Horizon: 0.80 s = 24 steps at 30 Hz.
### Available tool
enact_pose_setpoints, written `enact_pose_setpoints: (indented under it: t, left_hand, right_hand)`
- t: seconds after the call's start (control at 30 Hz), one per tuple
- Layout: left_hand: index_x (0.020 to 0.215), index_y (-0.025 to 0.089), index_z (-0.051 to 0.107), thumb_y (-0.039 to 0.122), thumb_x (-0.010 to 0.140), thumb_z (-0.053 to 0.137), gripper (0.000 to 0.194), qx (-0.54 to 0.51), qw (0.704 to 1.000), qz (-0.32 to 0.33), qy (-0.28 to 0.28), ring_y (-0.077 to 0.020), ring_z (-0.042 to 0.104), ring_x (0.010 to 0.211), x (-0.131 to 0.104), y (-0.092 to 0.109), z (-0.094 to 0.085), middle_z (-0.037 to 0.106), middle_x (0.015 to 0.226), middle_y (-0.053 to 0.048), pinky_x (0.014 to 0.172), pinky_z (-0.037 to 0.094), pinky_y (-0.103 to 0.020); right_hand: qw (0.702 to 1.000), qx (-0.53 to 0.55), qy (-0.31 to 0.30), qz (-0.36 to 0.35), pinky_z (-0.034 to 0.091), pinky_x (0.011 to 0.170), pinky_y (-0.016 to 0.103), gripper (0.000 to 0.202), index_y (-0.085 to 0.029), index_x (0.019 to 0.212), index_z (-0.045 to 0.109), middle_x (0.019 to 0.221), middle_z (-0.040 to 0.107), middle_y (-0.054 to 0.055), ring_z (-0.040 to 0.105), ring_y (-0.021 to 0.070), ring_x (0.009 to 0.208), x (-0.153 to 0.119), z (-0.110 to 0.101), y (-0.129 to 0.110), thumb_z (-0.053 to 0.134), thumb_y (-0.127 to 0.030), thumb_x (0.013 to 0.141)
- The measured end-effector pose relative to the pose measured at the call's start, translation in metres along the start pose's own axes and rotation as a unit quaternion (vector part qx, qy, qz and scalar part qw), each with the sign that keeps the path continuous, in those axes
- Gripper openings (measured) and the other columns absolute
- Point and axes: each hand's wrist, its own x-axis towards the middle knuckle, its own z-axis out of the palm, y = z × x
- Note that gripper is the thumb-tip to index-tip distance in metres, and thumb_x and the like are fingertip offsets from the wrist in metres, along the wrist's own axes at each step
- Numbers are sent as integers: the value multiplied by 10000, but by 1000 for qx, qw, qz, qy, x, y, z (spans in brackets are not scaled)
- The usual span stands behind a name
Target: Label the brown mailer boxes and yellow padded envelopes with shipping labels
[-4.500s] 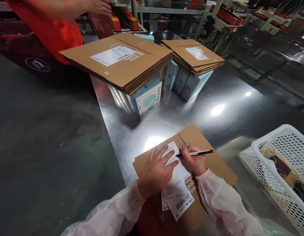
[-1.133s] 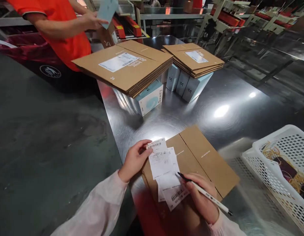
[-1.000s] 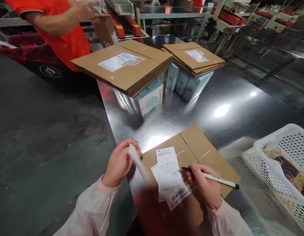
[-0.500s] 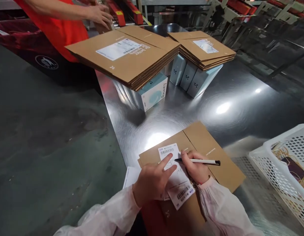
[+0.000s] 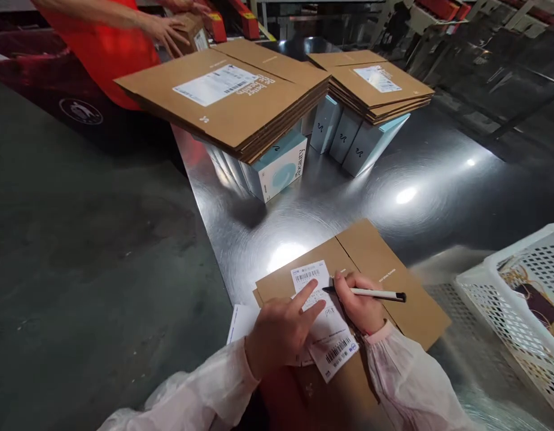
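A white pen with a black tip and end (image 5: 380, 294) is held in my right hand (image 5: 360, 303), its tip close to a printed white label (image 5: 333, 323). Two fingers of my left hand (image 5: 286, 329) are stretched across that label, pressing it down. Under the papers lies a flattened brown cardboard box (image 5: 393, 287). Another white sheet (image 5: 242, 322) sticks out to the left of my left hand. Barcodes show at both ends of the label papers, and there is handwriting near the pen. My left palm hides part of the papers.
Two stacks of flat cardboard, the left stack (image 5: 232, 126) and the right stack (image 5: 349, 63), rest on pale blue boxes (image 5: 281, 170) on the metal table (image 5: 340, 203). A white perforated basket (image 5: 496, 299) with rubber bands stands right. A co-worker's hand (image 5: 167, 30) touches a carton (image 5: 189, 30).
More of the handwriting on the label shows beside the pen. My hands keep their places. The co-worker's hand and carton have shifted, and the view has moved slightly.
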Motion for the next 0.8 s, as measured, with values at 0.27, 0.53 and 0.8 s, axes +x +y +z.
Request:
enact_pose_setpoints:
  t: [0.27,0.53,0.8]
  left_hand:
    - [1140,310,713,181,883,403,422,7,1000,-2,-1,-180,659,567,-2,0,2,654,1333,-51,474,484,-327]
    - [1166,305,697,234,916,437,368,2,1000,0,-21,-167,670,608,-3,0,2,633,1364,-55,502,491,-299]
    - [1141,305,717,203,869,466,384,0,1000,-6,-10,-180,683,600,-3,1,2,643,1347,-51,503,496,-307]
  right_hand:
    - [1000,9,-21,-19,333,417,216,448,-201,489,400,416,433,-74,394,62,381,4,-4,-5,583,-225,897]
    - [1000,2,-8,-20,325,413,218,453,-202,478,385,405,411,-78,369,59,370,4,-3,-3,575,-216,889]
    - [1000,-1,-12,-13,302,404,230,450,-207,474,374,408,391,-74,350,62,376,2,-3,-3,570,-215,878]
